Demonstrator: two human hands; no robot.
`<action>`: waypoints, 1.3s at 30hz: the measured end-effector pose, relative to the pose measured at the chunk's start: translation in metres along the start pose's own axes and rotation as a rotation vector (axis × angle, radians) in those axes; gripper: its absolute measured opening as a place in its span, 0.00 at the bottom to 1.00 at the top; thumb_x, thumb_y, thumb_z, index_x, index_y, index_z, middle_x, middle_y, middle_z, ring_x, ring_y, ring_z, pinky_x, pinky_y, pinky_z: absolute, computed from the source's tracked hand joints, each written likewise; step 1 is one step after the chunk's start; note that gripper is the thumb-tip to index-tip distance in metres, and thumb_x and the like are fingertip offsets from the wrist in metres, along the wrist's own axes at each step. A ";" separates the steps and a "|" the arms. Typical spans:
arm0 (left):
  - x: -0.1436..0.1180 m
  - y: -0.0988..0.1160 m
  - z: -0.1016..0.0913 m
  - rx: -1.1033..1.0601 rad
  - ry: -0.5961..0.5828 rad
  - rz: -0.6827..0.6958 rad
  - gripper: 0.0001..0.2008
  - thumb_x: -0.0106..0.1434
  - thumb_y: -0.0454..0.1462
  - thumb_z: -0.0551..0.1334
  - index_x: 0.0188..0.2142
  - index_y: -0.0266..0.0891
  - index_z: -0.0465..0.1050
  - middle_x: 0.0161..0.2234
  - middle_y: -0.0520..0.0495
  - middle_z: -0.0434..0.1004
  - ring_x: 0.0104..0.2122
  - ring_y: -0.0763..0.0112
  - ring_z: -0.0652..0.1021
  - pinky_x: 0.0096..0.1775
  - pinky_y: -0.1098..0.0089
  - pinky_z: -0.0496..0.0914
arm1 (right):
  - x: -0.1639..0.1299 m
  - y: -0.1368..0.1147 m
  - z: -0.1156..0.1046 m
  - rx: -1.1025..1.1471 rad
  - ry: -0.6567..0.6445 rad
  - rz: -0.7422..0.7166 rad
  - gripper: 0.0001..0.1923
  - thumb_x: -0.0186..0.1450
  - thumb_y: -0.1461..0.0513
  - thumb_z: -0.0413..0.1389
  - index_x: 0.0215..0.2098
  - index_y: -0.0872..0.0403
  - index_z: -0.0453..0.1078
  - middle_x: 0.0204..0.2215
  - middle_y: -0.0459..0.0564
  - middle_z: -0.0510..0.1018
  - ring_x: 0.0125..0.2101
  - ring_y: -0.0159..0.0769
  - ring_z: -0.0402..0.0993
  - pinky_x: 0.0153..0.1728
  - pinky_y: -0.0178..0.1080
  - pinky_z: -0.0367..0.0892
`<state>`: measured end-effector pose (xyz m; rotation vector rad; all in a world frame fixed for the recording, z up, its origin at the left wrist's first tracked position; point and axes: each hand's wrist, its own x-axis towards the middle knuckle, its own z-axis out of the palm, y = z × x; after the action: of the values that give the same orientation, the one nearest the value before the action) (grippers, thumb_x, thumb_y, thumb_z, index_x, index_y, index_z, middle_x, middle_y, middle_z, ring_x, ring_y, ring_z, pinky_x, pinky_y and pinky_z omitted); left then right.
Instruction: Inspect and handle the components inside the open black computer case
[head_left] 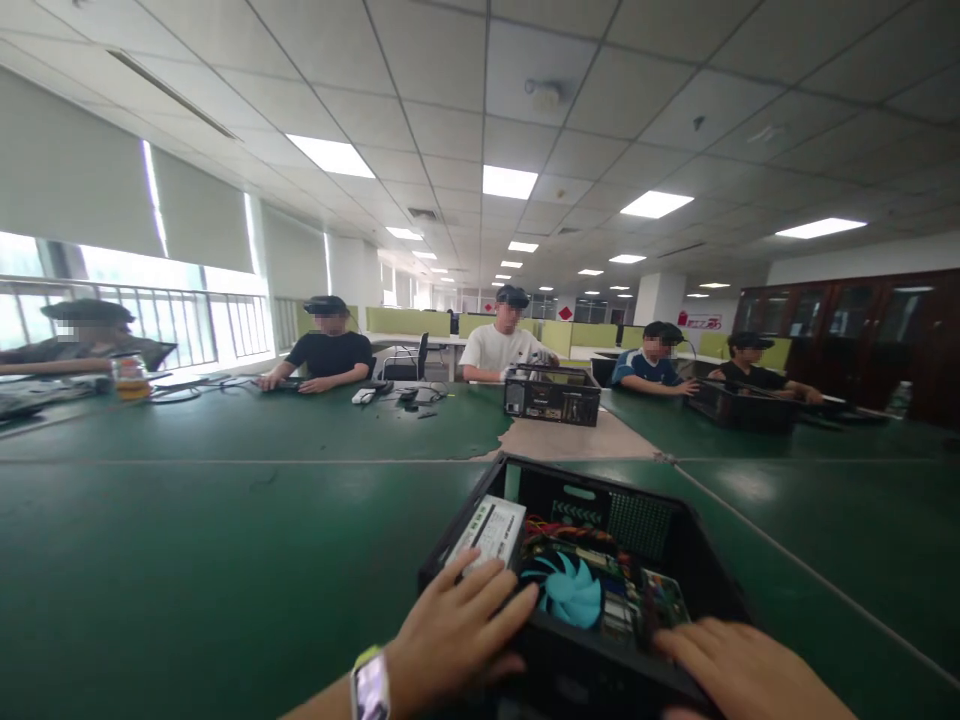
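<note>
Resting both hands on an open black metal computer case (pixel 660 530) on the green table (pixel 187 560).
Left hand (pixel 457 630) lies flat, fingers spread beside the blue fan (pixel 568 590); right hand (pixel 742 670) lies open on the near rim, gripping nothing.

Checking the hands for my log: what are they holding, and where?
Nothing is lifted. Both hands rest on the PC case: left hand on its near left edge, right hand on its near right edge.

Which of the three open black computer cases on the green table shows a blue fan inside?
The nearest black computer case, under both hands, left and right. Its blue fan shows; in the two far cases none is visible.
</note>
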<state>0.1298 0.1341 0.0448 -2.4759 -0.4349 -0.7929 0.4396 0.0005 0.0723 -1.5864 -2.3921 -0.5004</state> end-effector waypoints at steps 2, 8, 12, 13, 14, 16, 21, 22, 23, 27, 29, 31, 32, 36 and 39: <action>0.031 -0.039 0.022 0.004 -0.228 -0.199 0.30 0.61 0.52 0.61 0.61 0.54 0.59 0.58 0.51 0.68 0.58 0.63 0.65 0.63 0.61 0.49 | 0.067 0.015 0.004 -0.074 -0.162 0.206 0.17 0.64 0.48 0.52 0.47 0.45 0.70 0.46 0.47 0.77 0.46 0.43 0.72 0.51 0.48 0.64; 0.108 -0.090 0.067 0.126 -0.343 -0.769 0.46 0.57 0.50 0.65 0.67 0.43 0.43 0.68 0.34 0.38 0.64 0.32 0.43 0.55 0.29 0.45 | 0.241 -0.003 0.043 -0.127 -0.156 0.633 0.22 0.65 0.60 0.50 0.55 0.60 0.62 0.55 0.66 0.66 0.56 0.55 0.59 0.53 0.59 0.53; 0.093 -0.090 0.075 0.136 -0.388 -0.724 0.49 0.55 0.54 0.64 0.67 0.52 0.36 0.69 0.46 0.27 0.66 0.42 0.36 0.57 0.31 0.42 | 0.256 -0.025 0.074 -0.070 -0.172 0.562 0.22 0.63 0.55 0.54 0.54 0.53 0.62 0.54 0.53 0.66 0.56 0.47 0.58 0.55 0.54 0.55; 0.084 -0.092 0.074 0.136 -0.409 -0.739 0.49 0.54 0.54 0.63 0.67 0.51 0.37 0.69 0.44 0.27 0.66 0.41 0.36 0.56 0.29 0.41 | 0.249 -0.027 0.079 -0.063 -0.192 0.567 0.22 0.63 0.55 0.54 0.53 0.54 0.62 0.53 0.54 0.66 0.56 0.47 0.58 0.54 0.54 0.57; 0.073 -0.095 0.072 0.134 -0.433 -0.759 0.49 0.54 0.55 0.63 0.68 0.49 0.38 0.69 0.42 0.28 0.66 0.39 0.36 0.55 0.28 0.41 | 0.241 -0.026 0.082 -0.057 -0.216 0.573 0.22 0.63 0.54 0.54 0.53 0.54 0.63 0.53 0.54 0.66 0.55 0.47 0.59 0.53 0.54 0.58; 0.053 -0.103 0.066 0.123 -0.477 -0.787 0.49 0.54 0.55 0.64 0.67 0.48 0.40 0.69 0.40 0.28 0.65 0.37 0.37 0.54 0.27 0.41 | 0.221 -0.023 0.086 -0.051 -0.260 0.572 0.22 0.63 0.53 0.55 0.53 0.54 0.63 0.52 0.54 0.67 0.54 0.47 0.60 0.52 0.53 0.60; 0.023 -0.117 0.039 0.117 -0.527 -0.833 0.49 0.53 0.55 0.63 0.67 0.47 0.41 0.69 0.41 0.28 0.65 0.37 0.34 0.54 0.27 0.39 | 0.182 -0.010 0.078 -0.077 -0.315 0.600 0.23 0.62 0.53 0.55 0.52 0.54 0.63 0.52 0.54 0.67 0.55 0.47 0.60 0.52 0.53 0.60; 0.021 -0.118 0.033 0.122 -0.527 -0.843 0.49 0.53 0.55 0.63 0.67 0.46 0.41 0.69 0.40 0.27 0.65 0.37 0.33 0.53 0.27 0.38 | 0.177 -0.008 0.075 -0.085 -0.315 0.616 0.23 0.62 0.53 0.55 0.52 0.55 0.63 0.52 0.55 0.67 0.55 0.47 0.60 0.52 0.53 0.60; 0.019 -0.117 0.027 0.126 -0.526 -0.850 0.49 0.54 0.55 0.63 0.67 0.46 0.41 0.69 0.40 0.27 0.65 0.37 0.33 0.53 0.26 0.38 | 0.172 -0.007 0.071 -0.091 -0.313 0.628 0.23 0.63 0.52 0.54 0.52 0.55 0.63 0.52 0.55 0.67 0.55 0.47 0.60 0.52 0.53 0.60; 0.016 -0.106 0.007 0.113 -0.528 -0.862 0.49 0.53 0.55 0.63 0.67 0.47 0.42 0.69 0.41 0.28 0.65 0.37 0.34 0.54 0.27 0.39 | 0.161 -0.007 0.057 -0.093 -0.302 0.643 0.22 0.63 0.52 0.54 0.51 0.55 0.64 0.51 0.55 0.68 0.54 0.47 0.61 0.52 0.52 0.60; 0.016 -0.099 0.001 0.078 -0.543 -0.874 0.45 0.53 0.54 0.64 0.66 0.46 0.49 0.68 0.36 0.42 0.65 0.37 0.45 0.54 0.31 0.48 | 0.158 -0.010 0.051 -0.086 -0.291 0.642 0.22 0.63 0.53 0.54 0.51 0.55 0.64 0.52 0.55 0.68 0.54 0.46 0.61 0.52 0.53 0.60; 0.017 -0.089 -0.004 0.024 -0.576 -0.891 0.33 0.58 0.52 0.62 0.58 0.41 0.64 0.58 0.32 0.65 0.58 0.45 0.65 0.52 0.42 0.61 | 0.154 -0.016 0.044 -0.065 -0.280 0.636 0.22 0.63 0.54 0.54 0.51 0.56 0.64 0.52 0.56 0.68 0.55 0.47 0.62 0.52 0.53 0.60; 0.017 -0.081 -0.006 -0.006 -0.593 -0.897 0.26 0.60 0.52 0.60 0.52 0.38 0.70 0.51 0.35 0.73 0.51 0.52 0.72 0.49 0.49 0.66 | 0.150 -0.021 0.041 -0.040 -0.280 0.628 0.21 0.63 0.54 0.54 0.51 0.56 0.65 0.51 0.56 0.70 0.53 0.46 0.64 0.51 0.52 0.61; 0.005 -0.027 -0.016 -0.121 -0.606 -0.847 0.21 0.68 0.49 0.51 0.32 0.38 0.74 0.32 0.47 0.77 0.33 0.68 0.77 0.36 0.67 0.69 | 0.099 -0.061 0.034 0.158 -0.313 0.561 0.16 0.66 0.52 0.47 0.38 0.52 0.72 0.38 0.51 0.79 0.38 0.39 0.75 0.37 0.40 0.66; -0.023 0.026 -0.028 -0.224 -0.609 -0.776 0.23 0.67 0.46 0.50 0.22 0.39 0.72 0.22 0.49 0.74 0.24 0.71 0.74 0.27 0.72 0.62 | 0.019 -0.109 0.041 0.328 -0.334 0.531 0.18 0.64 0.48 0.48 0.27 0.48 0.73 0.28 0.44 0.79 0.29 0.33 0.75 0.28 0.35 0.64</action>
<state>0.1107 0.0940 0.0413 -2.7219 -1.6683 -0.3200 0.3315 -0.0057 0.0248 -2.1497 -1.9769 0.2622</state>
